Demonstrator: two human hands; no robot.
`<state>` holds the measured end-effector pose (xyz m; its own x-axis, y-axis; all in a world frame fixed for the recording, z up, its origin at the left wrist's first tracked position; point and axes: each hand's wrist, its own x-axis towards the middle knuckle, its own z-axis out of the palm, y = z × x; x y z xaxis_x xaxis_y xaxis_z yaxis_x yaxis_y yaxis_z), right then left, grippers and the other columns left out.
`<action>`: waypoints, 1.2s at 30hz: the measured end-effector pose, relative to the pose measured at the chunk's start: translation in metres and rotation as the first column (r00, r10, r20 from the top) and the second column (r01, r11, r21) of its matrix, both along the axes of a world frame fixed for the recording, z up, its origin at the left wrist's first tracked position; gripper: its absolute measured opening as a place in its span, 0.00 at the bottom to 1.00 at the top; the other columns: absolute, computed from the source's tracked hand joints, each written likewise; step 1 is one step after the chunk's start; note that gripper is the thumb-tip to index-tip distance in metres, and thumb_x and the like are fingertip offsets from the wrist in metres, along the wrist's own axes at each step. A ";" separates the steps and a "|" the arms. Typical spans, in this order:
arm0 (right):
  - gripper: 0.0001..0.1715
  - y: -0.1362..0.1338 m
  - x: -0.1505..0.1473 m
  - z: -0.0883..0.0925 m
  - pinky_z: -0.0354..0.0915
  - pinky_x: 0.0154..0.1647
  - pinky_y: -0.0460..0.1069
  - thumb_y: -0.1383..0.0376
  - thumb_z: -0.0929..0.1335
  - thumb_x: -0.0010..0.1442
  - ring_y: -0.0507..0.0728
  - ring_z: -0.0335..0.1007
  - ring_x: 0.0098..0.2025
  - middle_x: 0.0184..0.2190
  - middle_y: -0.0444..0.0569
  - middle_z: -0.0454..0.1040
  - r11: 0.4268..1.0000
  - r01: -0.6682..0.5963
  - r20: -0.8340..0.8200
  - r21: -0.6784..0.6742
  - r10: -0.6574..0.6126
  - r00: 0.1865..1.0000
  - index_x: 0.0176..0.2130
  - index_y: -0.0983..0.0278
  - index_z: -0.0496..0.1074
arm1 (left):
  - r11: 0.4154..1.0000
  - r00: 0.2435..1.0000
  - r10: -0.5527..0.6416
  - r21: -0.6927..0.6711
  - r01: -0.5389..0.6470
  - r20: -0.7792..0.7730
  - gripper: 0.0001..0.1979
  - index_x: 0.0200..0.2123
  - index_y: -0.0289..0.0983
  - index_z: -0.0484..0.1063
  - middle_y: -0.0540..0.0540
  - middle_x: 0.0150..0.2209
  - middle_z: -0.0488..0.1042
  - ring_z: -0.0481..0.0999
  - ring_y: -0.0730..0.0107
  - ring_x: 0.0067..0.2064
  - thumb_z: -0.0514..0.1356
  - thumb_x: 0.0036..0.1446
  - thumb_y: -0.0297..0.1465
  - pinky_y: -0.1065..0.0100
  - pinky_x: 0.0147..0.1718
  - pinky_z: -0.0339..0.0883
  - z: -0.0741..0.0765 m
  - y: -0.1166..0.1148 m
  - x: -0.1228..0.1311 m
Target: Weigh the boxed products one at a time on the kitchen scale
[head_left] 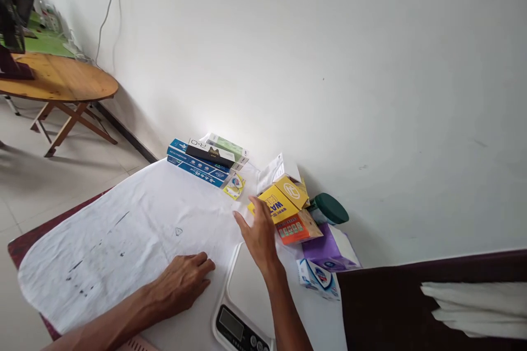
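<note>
My right hand (258, 233) reaches over the white cloth (123, 230) with its fingers stretched out, its fingertips touching a yellow box (274, 204). Nothing is held in it. My left hand (185, 279) rests palm down on the cloth, fingers loosely curled, holding nothing. A white digital scale (242, 307) lies between my two forearms, its display toward me. An orange box (294, 227) sits just right of my right hand.
Blue, black and green boxes (203, 162) are stacked by the wall. A dark green lid (329, 208), a purple box (327, 249) and a small white-and-blue packet (319, 277) lie at the right. A wooden round table (61, 79) stands at the far left. White folded cloth (477, 307) lies on a dark surface at right.
</note>
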<state>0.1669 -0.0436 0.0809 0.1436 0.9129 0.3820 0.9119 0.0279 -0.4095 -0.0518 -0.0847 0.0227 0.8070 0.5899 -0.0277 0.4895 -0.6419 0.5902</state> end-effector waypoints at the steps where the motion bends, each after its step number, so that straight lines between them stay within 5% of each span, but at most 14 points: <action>1: 0.30 0.021 -0.004 -0.003 0.63 0.62 0.63 0.59 0.69 0.61 0.67 0.64 0.61 0.56 0.60 0.70 0.999 0.002 0.009 -0.035 -0.002 1.000 0.60 0.63 0.63 | 1.000 1.000 -0.001 0.002 0.001 -0.009 0.07 0.46 0.40 0.68 0.44 0.45 0.76 0.79 0.60 0.43 0.52 0.67 0.27 0.63 0.41 0.73 0.001 0.000 0.000; 5: 0.40 0.092 -0.011 -0.020 0.60 0.64 0.64 0.64 0.75 0.52 0.70 0.61 0.63 0.58 0.64 0.66 0.976 0.118 0.057 -0.182 -0.109 0.992 0.61 0.70 0.63 | 1.000 1.000 0.003 0.004 -0.003 -0.019 0.07 0.46 0.39 0.68 0.44 0.46 0.76 0.80 0.59 0.44 0.54 0.66 0.26 0.62 0.41 0.73 0.002 0.000 0.000; 8: 0.33 0.123 -0.008 -0.028 0.64 0.61 0.65 0.60 0.74 0.60 0.68 0.64 0.61 0.60 0.59 0.66 0.935 0.220 0.102 -0.279 -0.199 0.975 0.60 0.66 0.66 | 1.000 1.000 0.009 0.004 -0.009 -0.021 0.07 0.44 0.39 0.67 0.44 0.46 0.76 0.80 0.60 0.43 0.55 0.65 0.25 0.63 0.39 0.74 0.002 0.000 0.001; 11: 0.25 0.134 -0.001 -0.030 0.67 0.57 0.64 0.55 0.70 0.67 0.64 0.68 0.58 0.60 0.54 0.68 0.899 0.280 0.149 -0.337 -0.243 0.959 0.59 0.63 0.68 | 1.000 0.999 -0.010 0.011 0.010 -0.036 0.07 0.43 0.39 0.67 0.43 0.46 0.76 0.80 0.59 0.42 0.54 0.63 0.24 0.62 0.37 0.75 0.001 0.000 0.002; 17: 0.24 0.123 0.008 -0.029 0.68 0.54 0.61 0.55 0.71 0.66 0.61 0.70 0.54 0.57 0.53 0.70 0.870 0.275 0.186 -0.410 -0.216 0.959 0.56 0.64 0.69 | 0.999 1.000 -0.017 0.026 0.018 -0.021 0.08 0.45 0.38 0.67 0.43 0.46 0.76 0.80 0.58 0.41 0.54 0.64 0.24 0.60 0.37 0.76 -0.002 -0.001 0.002; 23: 0.41 0.081 -0.009 -0.019 0.66 0.57 0.59 0.56 0.79 0.43 0.68 0.67 0.54 0.50 0.57 0.65 0.915 0.175 0.129 -0.364 -0.136 0.982 0.52 0.68 0.67 | 0.999 1.000 -0.016 0.047 0.017 -0.026 0.07 0.45 0.38 0.67 0.43 0.46 0.76 0.80 0.58 0.42 0.55 0.65 0.25 0.61 0.38 0.76 -0.001 -0.001 0.001; 30: 0.48 -0.028 -0.017 0.018 0.61 0.66 0.58 0.59 0.78 0.46 0.65 0.62 0.62 0.56 0.54 0.60 0.977 0.015 0.036 -0.211 -0.007 0.999 0.61 0.61 0.59 | 0.998 0.999 -0.026 0.058 0.028 -0.045 0.06 0.45 0.38 0.67 0.44 0.45 0.76 0.80 0.60 0.43 0.54 0.66 0.25 0.63 0.39 0.74 0.001 0.001 -0.002; 36: 0.48 -0.117 -0.006 0.014 0.63 0.65 0.57 0.65 0.77 0.44 0.65 0.64 0.62 0.57 0.53 0.61 0.943 0.092 -0.027 -0.320 -0.107 0.994 0.62 0.61 0.62 | 0.997 0.998 -0.042 0.056 0.045 -0.052 0.08 0.47 0.38 0.68 0.43 0.46 0.75 0.80 0.58 0.44 0.53 0.68 0.26 0.61 0.41 0.75 0.001 0.003 -0.003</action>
